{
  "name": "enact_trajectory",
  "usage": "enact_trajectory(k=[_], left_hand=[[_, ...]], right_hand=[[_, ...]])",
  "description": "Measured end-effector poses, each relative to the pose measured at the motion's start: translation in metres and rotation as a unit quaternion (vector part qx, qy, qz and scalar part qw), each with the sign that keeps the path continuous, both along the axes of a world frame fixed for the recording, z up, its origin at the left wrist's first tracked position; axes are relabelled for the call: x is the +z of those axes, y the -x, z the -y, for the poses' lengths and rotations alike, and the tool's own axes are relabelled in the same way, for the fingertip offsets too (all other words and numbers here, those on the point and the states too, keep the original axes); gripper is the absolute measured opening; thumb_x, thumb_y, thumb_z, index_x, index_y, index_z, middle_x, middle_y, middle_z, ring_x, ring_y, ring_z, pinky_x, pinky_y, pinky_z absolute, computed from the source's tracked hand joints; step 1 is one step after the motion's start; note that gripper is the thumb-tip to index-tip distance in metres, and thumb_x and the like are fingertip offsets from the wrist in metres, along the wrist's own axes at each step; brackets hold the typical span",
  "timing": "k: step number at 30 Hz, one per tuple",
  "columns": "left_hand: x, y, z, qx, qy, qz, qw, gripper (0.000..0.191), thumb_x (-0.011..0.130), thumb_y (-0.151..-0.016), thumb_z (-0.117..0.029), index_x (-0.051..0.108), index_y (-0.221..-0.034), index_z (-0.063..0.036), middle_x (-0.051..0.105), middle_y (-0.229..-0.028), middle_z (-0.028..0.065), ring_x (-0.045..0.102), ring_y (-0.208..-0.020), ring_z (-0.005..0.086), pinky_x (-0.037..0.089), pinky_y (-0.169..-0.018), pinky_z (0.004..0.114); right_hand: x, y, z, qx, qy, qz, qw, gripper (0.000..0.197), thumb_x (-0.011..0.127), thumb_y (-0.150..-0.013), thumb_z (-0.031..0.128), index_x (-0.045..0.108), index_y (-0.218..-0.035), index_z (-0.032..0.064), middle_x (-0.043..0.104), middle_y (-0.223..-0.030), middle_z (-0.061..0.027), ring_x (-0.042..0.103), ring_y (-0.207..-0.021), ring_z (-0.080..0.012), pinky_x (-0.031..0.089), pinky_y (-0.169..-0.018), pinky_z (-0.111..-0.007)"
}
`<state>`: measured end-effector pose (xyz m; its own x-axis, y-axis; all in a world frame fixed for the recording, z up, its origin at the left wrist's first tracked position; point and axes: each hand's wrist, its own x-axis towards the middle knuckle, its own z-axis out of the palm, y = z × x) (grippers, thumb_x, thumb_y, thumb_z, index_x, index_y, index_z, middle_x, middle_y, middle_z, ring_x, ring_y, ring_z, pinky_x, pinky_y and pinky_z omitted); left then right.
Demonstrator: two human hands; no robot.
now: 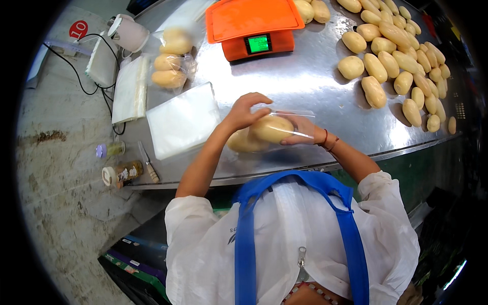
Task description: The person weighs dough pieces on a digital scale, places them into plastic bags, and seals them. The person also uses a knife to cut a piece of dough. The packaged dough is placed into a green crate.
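Note:
A clear plastic bag (305, 119) lies before me with two pale potatoes in it. My right hand (303, 127) grips the right-hand potato (273, 129), its fingers partly behind it; the film overlaps this hand. Beside it, the other potato (244, 141) is partly covered. Over the top of the bag, my left hand (246, 108) has its thumb close to the gripped potato and its index finger held apart. Just left of the hands is a stack of flat clear bags (183, 122) on the metal table (316, 87).
An orange scale (255, 23) with a lit display stands at the back. Many loose potatoes (396, 61) spread over the right side. Bagged potatoes (169, 66), more bags (131, 89), a wooden-handled knife (148, 162) and two jars (124, 172) are on the left.

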<state>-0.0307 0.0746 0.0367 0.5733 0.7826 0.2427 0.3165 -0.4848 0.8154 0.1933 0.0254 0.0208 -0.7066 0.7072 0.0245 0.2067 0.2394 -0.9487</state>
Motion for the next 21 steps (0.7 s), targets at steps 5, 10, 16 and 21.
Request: enact_trajectory(k=[5,10,16,21], left_hand=[[0.012,-0.033,0.004,-0.058,-0.077,-0.2,0.975,0.011,0.056,-0.074,-0.016,0.064,-0.074,-0.008,0.062,-0.078,0.0087,0.058,-0.075,0.0279,0.045,-0.068,0.037],[0.006,-0.042,0.016,-0.004,-0.101,-0.209,0.973,0.012,0.055,-0.073,-0.017,0.063,-0.068,-0.0094,0.06,-0.073,0.0081,0.056,-0.07,0.0287,0.044,-0.064,0.039],[-0.005,-0.044,0.017,0.051,-0.095,-0.154,0.982,0.01,0.058,-0.071,-0.016,0.064,-0.068,-0.0086,0.06,-0.071,0.009,0.056,-0.069,0.0291,0.044,-0.063,0.039],[-0.009,-0.055,0.022,0.011,-0.119,-0.215,0.969,0.011,0.061,-0.068,-0.015,0.062,-0.062,-0.0061,0.059,-0.065,0.0109,0.056,-0.064,0.0304,0.044,-0.062,0.039]], right_hand=[[-0.014,0.014,0.002,-0.034,0.062,0.009,0.997,0.074,0.072,-0.069,0.037,0.041,-0.125,-0.0005,0.045,-0.124,-0.0163,0.045,-0.114,-0.0271,0.035,-0.097,-0.035],[-0.034,0.017,0.014,-0.055,0.252,-0.122,0.958,0.074,0.069,-0.074,0.029,0.032,-0.132,0.0022,0.039,-0.131,-0.0117,0.044,-0.115,-0.0233,0.035,-0.097,-0.034],[-0.055,0.022,0.03,-0.068,0.389,-0.323,0.86,0.066,0.062,-0.081,0.02,0.028,-0.135,0.002,0.04,-0.13,-0.0095,0.044,-0.115,-0.0185,0.036,-0.096,-0.032],[-0.049,0.027,0.012,-0.054,0.239,-0.042,0.969,0.053,0.056,-0.084,0.026,0.038,-0.127,0.0001,0.046,-0.125,-0.0136,0.043,-0.116,-0.022,0.035,-0.096,-0.034]])
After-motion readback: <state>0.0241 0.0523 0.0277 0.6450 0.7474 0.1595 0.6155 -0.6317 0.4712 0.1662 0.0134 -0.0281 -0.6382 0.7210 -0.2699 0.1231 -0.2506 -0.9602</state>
